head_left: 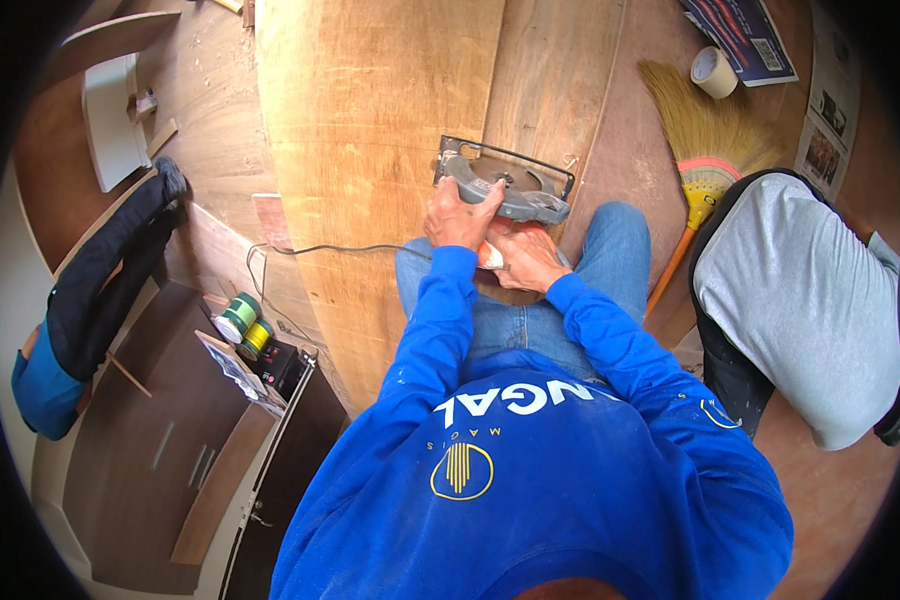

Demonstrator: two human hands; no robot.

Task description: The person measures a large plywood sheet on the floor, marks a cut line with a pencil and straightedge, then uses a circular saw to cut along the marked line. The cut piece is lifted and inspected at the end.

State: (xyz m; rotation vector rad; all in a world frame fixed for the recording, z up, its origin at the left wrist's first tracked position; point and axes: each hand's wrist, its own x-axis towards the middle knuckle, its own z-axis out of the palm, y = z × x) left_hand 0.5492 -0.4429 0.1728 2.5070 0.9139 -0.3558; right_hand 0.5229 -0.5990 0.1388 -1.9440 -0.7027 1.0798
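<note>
A circular saw [535, 205] with a grey guard and a black metal base frame is at the far side of my knees, over the long plywood sheet [370, 120]. My left hand [460, 210] grips the saw's body, its thumb lying along the guard. Close beside it, my right hand [528, 255] is wrapped around the saw's red-orange rear handle [487, 253]. A dark power cord [340, 247] trails leftward from the saw across the sheet. Whether the base rests flat on the wood is hard to tell, and most of the blade is hidden by the guard.
To the right lie a straw broom [705, 150], a roll of tape [713, 72] and printed sheets. A person in grey [800, 300] crouches close on my right; another in dark trousers [110, 270] is at the left. Cans [238, 315] stand near a dark panel.
</note>
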